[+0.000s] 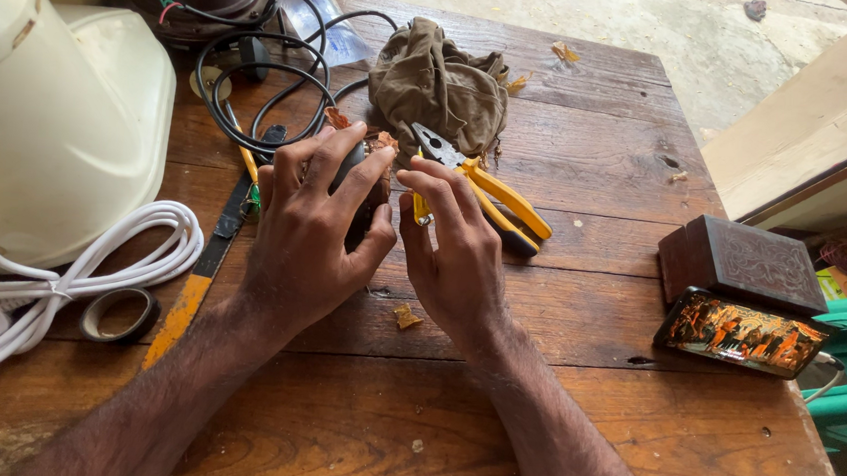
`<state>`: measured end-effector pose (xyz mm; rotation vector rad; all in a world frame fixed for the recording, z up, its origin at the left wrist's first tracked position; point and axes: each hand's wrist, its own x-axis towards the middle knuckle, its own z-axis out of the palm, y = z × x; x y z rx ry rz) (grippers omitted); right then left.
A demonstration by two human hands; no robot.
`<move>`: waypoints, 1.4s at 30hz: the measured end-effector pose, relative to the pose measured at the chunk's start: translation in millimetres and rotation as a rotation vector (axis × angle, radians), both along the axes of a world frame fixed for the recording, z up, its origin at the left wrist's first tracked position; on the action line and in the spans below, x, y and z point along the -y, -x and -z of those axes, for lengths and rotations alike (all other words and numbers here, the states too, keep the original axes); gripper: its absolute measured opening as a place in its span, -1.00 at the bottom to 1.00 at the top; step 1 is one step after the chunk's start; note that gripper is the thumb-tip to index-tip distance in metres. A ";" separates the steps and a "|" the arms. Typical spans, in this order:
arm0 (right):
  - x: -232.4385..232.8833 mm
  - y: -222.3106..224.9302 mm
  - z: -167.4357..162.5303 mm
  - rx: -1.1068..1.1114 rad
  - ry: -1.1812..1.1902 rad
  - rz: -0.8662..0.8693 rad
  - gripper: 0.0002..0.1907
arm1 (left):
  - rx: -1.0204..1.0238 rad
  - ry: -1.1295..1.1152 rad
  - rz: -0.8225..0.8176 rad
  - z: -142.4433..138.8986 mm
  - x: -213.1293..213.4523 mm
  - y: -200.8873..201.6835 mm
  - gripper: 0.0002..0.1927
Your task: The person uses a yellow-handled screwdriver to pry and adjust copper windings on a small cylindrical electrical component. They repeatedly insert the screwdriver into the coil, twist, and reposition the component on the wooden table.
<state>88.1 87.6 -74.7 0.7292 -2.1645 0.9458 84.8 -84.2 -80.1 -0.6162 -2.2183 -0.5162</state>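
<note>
My left hand [311, 236] wraps a small dark part [358, 180] at mid-tabletop [557, 305], fingers clenched around it so most of it is covered. My right hand [452, 250] sits just beside it, fingertips pinching at the part's right edge; whether they grip anything I cannot tell. Yellow-handled pliers [490, 198] lie behind the right hand, touching nothing I hold. Judgement: steady the part with the left palm and pick with fingertips only, close to the tabletop. Hidden: the part's shape and underside. Black cable [257, 71] runs toward it; the join is covered. Cream appliance [49, 117] is cut off left.
</note>
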 end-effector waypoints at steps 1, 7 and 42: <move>0.1 -0.2 0.1 -0.006 0.000 0.001 -0.79 | 0.001 -0.001 -0.001 -0.2 -0.2 -0.1 -0.49; 1.0 -1.9 0.5 -0.013 0.004 0.009 -0.78 | 0.002 -0.023 0.015 -1.7 -0.4 -3.1 -0.48; 3.4 -1.4 0.2 -0.009 0.004 -0.003 -0.79 | 0.013 -0.016 0.000 -1.5 2.4 -3.5 -0.47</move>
